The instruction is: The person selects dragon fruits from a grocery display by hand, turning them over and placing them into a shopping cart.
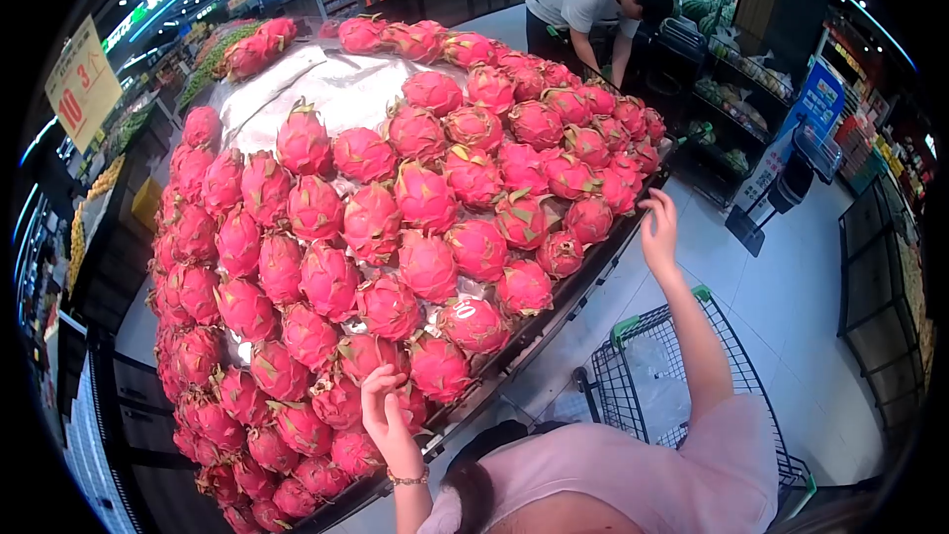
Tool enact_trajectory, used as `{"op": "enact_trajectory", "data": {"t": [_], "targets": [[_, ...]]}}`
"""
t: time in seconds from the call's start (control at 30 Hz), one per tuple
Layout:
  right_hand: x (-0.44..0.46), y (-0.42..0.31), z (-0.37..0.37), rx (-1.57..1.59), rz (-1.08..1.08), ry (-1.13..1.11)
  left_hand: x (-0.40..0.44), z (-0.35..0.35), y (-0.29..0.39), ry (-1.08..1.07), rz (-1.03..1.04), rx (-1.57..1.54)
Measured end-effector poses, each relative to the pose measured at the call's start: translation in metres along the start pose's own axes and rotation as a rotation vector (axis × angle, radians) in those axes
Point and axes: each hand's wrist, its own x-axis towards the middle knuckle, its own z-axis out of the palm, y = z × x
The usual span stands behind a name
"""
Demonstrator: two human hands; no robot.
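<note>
Rows of pink dragon fruit [427, 265] with greenish scale tips are heaped on a sloping display stand. My left hand [388, 413], with a bracelet at the wrist, hovers at the front edge of the heap beside the nearest fruit. Its fingers are loosely bent and apart, with nothing in them. Off to the right, my right hand [659, 227] is raised by the stand's dark rim [583, 295], open and holding nothing. One dragon fruit [474, 324] near the front carries a red label with white marks. White sheeting [316, 89] shows at the top of the heap.
A wire shopping cart [618, 376] with green corners and clear plastic bags stands at my right side. Behind the stand, a person [583, 0] in a grey shirt bends down. Watermelons [697, 5], a blue sign stand [781, 153] and a price sign [84, 84] surround the display.
</note>
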Motion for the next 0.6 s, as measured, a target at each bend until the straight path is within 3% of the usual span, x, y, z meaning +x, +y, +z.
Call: {"op": "enact_trajectory", "data": {"t": [0.17, 0.3, 0.37, 0.47, 0.57, 0.6], "targets": [[-0.201, 0.156, -0.099, -0.017, 0.731, 0.003, -0.024, 0.050, 0.001, -0.093, -0.012, 0.012], [-0.334, 0.174, -0.186, -0.149, 1.136, -0.212, -0.049, 0.096, 0.014, -0.214, 0.032, 0.064], [-0.393, 0.182, -0.218, -0.119, 1.269, -0.247, -0.064, 0.118, 0.015, -0.268, -0.025, 0.030], [-0.416, 0.162, -0.256, -0.361, 1.488, -0.497, -0.087, 0.153, 0.018, -0.359, -0.061, 0.029], [-0.482, 0.182, -0.269, -0.582, 1.446, -0.447, -0.108, 0.183, 0.019, -0.449, -0.046, 0.111], [-0.498, 0.199, -0.274, -0.463, 1.573, -0.427, -0.116, 0.196, 0.018, -0.467, -0.055, 0.118]]}}
